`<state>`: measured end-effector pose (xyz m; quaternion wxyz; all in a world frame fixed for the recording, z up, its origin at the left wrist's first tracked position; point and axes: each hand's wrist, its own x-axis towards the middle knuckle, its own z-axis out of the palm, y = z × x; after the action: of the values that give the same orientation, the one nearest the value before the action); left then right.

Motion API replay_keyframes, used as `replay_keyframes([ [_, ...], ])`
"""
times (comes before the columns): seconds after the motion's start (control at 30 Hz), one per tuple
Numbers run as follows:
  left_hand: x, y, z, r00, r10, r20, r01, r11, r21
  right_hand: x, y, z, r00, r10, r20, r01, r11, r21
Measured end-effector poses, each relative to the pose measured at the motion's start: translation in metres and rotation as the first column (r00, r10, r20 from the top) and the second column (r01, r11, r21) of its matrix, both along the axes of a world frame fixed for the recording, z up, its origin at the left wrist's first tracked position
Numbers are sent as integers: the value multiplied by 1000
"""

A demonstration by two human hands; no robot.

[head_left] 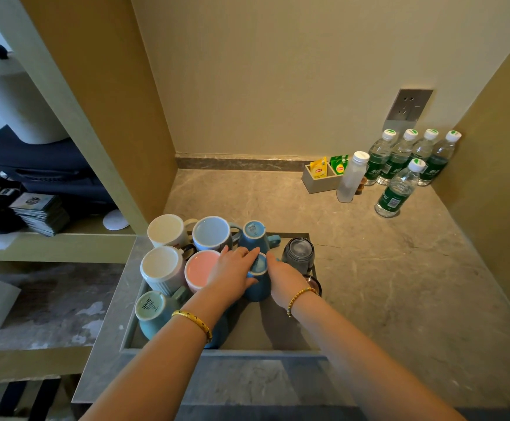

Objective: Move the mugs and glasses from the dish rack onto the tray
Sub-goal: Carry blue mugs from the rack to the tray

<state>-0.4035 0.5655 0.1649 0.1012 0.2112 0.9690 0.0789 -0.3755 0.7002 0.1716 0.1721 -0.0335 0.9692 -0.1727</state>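
Note:
A grey tray (pixel 278 338) on the stone counter carries several upside-down mugs: two white ones (pixel 167 230), a grey-blue one (pixel 212 233), a pink one (pixel 199 270), a teal one (pixel 152 311) and a blue one (pixel 255 235). Another blue mug (pixel 260 282) stands upside down mid-tray. My left hand (pixel 232 275) grips its left side, and my right hand (pixel 284 276) holds its right side. A dark glass (pixel 298 253) stands inverted at the tray's right, with a second dark glass (pixel 314 284) partly hidden behind my right wrist. No dish rack is in view.
Several green-labelled water bottles (pixel 411 159), a white bottle (pixel 352 177) and a tea-bag box (pixel 320 179) stand at the counter's back right corner. A wall socket (pixel 410 105) is above them. A shelf unit (pixel 50 208) with stacked items borders the left.

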Motion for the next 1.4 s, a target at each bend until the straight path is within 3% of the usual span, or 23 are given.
replay_keyframes([
  [0.1,2,-10,7,999,26,-32,-25,999,22,-3,2,7,997,-46,-61,40,994,-99],
  [0.27,9,-39,32,975,213,-57,-190,943,274,-7,-6,22,948,-86,-306,33,984,-175],
  [0.4,20,-68,47,944,324,-70,-267,869,416,1,-50,36,868,31,-495,-150,968,-202],
  [0.5,35,-102,51,885,463,-43,-368,753,546,10,-98,43,836,125,-535,-283,933,-223],
  [0.6,60,-153,46,817,576,-11,-471,680,562,21,-150,45,800,213,-561,-404,882,-242],
  [0.9,173,-348,18,544,834,93,-738,423,526,82,-353,17,744,499,-445,-647,704,-293],
  [1.1,255,-464,-13,409,893,187,-849,297,438,137,-481,-32,714,628,-310,-700,648,-299],
  [1.3,323,-541,-60,143,924,355,-953,33,300,185,-563,-82,595,800,-68,-785,562,-259],
  [1.4,344,-564,-81,63,900,431,-973,-42,229,191,-592,-101,562,827,33,-801,553,-231],
])
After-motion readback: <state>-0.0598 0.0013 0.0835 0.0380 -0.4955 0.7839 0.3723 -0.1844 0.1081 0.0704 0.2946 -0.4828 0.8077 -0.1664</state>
